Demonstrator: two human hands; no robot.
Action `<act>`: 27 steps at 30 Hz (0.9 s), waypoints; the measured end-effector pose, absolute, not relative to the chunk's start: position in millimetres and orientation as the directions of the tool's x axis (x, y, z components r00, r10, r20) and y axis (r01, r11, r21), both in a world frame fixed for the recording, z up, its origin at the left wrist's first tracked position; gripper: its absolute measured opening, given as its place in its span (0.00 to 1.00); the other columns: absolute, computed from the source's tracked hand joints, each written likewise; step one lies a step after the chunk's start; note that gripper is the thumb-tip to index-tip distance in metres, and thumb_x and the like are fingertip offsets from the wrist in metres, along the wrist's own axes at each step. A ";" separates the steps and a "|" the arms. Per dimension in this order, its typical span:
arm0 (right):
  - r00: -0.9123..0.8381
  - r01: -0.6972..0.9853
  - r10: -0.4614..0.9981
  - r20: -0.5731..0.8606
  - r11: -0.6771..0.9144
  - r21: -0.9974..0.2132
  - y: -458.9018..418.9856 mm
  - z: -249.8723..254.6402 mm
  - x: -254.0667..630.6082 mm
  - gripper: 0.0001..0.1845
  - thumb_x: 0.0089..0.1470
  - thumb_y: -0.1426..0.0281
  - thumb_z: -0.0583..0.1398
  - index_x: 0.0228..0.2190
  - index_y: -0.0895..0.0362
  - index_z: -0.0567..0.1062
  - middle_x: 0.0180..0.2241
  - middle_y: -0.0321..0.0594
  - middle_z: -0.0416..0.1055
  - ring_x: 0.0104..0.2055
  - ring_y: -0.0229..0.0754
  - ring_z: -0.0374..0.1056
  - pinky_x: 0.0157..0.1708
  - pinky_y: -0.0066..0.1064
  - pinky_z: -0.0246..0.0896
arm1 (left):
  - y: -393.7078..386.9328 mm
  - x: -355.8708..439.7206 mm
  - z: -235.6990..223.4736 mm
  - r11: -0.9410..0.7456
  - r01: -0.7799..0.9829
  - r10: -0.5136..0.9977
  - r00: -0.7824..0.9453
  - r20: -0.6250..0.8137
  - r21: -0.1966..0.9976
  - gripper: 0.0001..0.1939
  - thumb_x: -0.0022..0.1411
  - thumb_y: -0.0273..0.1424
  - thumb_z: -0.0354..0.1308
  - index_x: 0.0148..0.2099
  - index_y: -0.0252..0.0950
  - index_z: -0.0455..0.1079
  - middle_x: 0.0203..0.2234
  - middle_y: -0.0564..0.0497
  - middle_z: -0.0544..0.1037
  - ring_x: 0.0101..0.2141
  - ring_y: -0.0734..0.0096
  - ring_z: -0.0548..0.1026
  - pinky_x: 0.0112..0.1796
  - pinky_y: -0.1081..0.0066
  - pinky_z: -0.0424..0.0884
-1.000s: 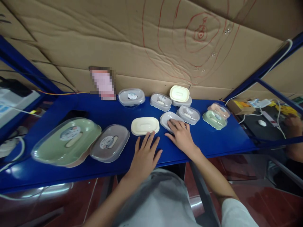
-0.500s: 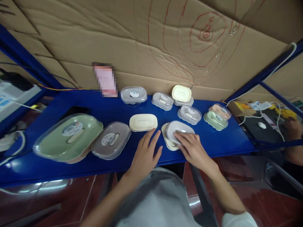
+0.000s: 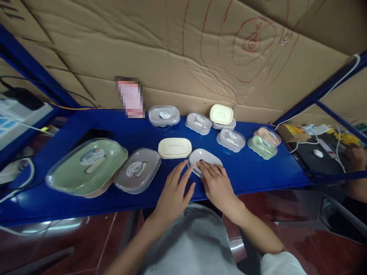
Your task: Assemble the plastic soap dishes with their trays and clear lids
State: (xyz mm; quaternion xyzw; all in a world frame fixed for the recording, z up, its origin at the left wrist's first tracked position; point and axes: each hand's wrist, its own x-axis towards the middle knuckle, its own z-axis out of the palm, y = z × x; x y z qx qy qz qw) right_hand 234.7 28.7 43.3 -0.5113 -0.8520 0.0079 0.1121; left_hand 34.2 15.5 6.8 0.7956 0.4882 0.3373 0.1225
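Observation:
A pale grey dish lies near the front edge of the blue table. My right hand is closed on it, its fingers reaching over the near rim into the dish and its thumb hidden. Beside the dish's left end is my left hand, open with fingers apart; whether its fingertips touch the rim I cannot tell. Just behind that hand sits a cream dish. The cream piece seen earlier under the grey dish is now out of sight.
On the left stand a large green lidded box and a grey lidded box. Several smaller lidded boxes, one a grey box, sit along the back. A green box and a pink box are at right. A person's hand shows far right.
My right hand has moved left and slightly down with the grey dish, which now covers the cream piece's former place. My left hand has hardly moved.

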 end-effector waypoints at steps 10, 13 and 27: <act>-0.634 0.662 0.749 0.192 0.654 -0.366 26.0 41.3 275.1 0.26 0.71 0.70 0.56 0.67 0.52 0.69 0.70 0.47 0.65 0.74 0.49 0.57 0.74 0.53 0.55 | 20.3 28.8 11.1 -0.485 0.742 0.856 0.296 0.424 0.462 0.30 0.77 0.29 0.48 0.78 0.44 0.53 0.76 0.41 0.57 0.72 0.49 0.61 0.67 0.46 0.65; -0.607 0.618 0.741 0.286 0.667 -0.416 47.4 51.5 277.0 0.23 0.75 0.66 0.53 0.67 0.51 0.69 0.72 0.47 0.61 0.75 0.48 0.56 0.72 0.51 0.57 | 21.5 28.9 14.4 -0.536 0.732 0.822 0.341 0.455 0.420 0.28 0.77 0.29 0.48 0.76 0.43 0.58 0.76 0.42 0.58 0.73 0.50 0.60 0.67 0.48 0.65; -0.355 0.915 0.905 0.236 0.388 -0.112 242.6 50.9 240.5 0.29 0.71 0.63 0.57 0.69 0.58 0.67 0.70 0.55 0.63 0.72 0.57 0.59 0.69 0.52 0.58 | 17.7 30.6 8.3 -0.599 0.639 0.788 0.364 0.496 0.482 0.04 0.73 0.31 0.59 0.48 0.40 0.75 0.49 0.47 0.81 0.57 0.59 0.76 0.63 0.50 0.70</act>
